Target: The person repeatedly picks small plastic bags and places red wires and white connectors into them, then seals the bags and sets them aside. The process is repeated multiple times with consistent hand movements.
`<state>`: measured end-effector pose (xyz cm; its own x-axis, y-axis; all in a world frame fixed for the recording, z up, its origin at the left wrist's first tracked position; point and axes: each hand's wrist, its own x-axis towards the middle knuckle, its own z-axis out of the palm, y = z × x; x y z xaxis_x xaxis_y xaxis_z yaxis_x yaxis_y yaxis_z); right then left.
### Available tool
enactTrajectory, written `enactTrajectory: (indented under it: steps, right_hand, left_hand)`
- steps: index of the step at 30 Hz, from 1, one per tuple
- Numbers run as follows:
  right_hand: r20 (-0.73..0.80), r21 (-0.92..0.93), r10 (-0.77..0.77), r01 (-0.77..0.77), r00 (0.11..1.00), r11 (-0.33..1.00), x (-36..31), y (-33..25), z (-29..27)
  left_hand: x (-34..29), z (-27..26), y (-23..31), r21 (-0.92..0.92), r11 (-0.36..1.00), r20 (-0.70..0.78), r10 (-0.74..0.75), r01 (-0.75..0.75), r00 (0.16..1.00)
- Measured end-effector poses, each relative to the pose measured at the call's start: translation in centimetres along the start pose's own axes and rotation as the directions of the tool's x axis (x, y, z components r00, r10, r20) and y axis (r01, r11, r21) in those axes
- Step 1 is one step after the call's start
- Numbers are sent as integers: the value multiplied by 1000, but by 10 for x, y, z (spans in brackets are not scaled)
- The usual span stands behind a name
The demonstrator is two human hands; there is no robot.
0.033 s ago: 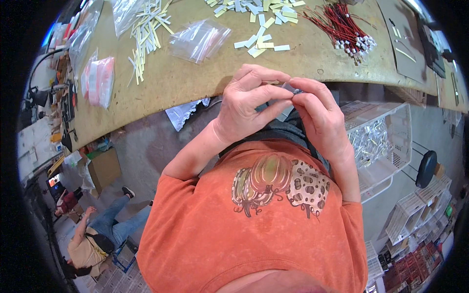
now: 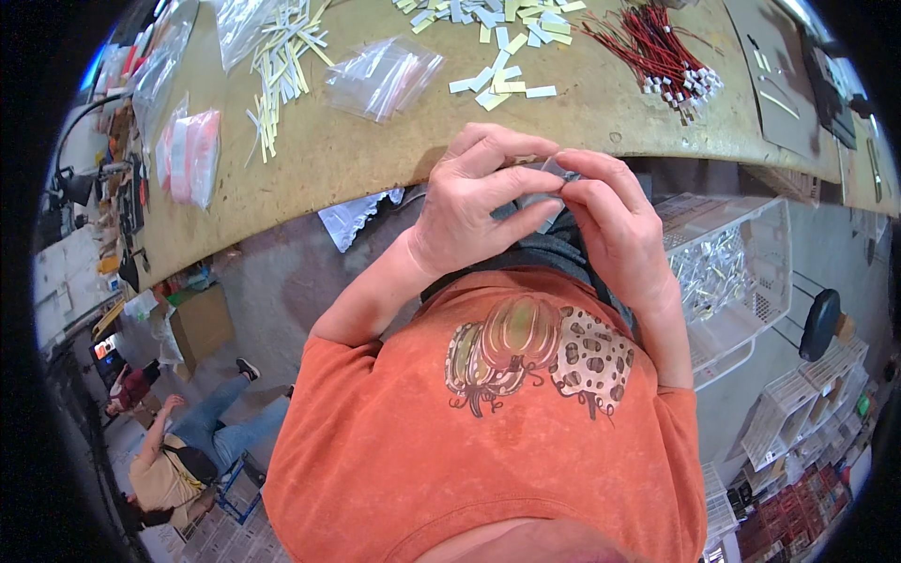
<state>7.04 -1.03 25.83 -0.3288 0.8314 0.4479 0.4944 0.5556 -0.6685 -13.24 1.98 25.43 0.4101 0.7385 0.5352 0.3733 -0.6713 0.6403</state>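
Observation:
Just off the table's front edge, my left hand and my right hand meet at the fingertips. Pinched between them is a small clear plastic bag, mostly covered by the fingers; what it contains, if anything, cannot be made out. On the table beyond my left hand lies a stack of clear plastic bags. Short white and pale yellow strips are scattered past the fingertips. A bundle of red and black wires with white connectors rests further right.
Long thin strips and a bag with pink edges lie on the left of the table. Below on the right stands a white crate of clear packets, near a dark stool. Another person is at lower left.
My left thumb has dropped slightly away from the fingertips above it. Both hands stay in the same place, and the table things have not moved.

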Motion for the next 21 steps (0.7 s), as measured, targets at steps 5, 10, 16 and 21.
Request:
enactTrajectory:
  steps: [5,10,16,21]
  right_hand:
    - [42,70,-30,27,999,997,-6,4,-1]
    - [22,60,-19,18,1000,998,-10,6,-10]
    - [-30,55,25,-23,999,998,-15,16,-23]
    - [-13,94,55,-54,998,994,-26,26,-30]
  left_hand:
    - [6,-8,-11,66,985,231,142,-161,962]
    - [16,-6,-9,-62,997,292,57,-41,955]
    - [32,12,-4,-20,986,258,166,-166,952]
    - [56,20,-4,-60,969,453,240,-239,859]
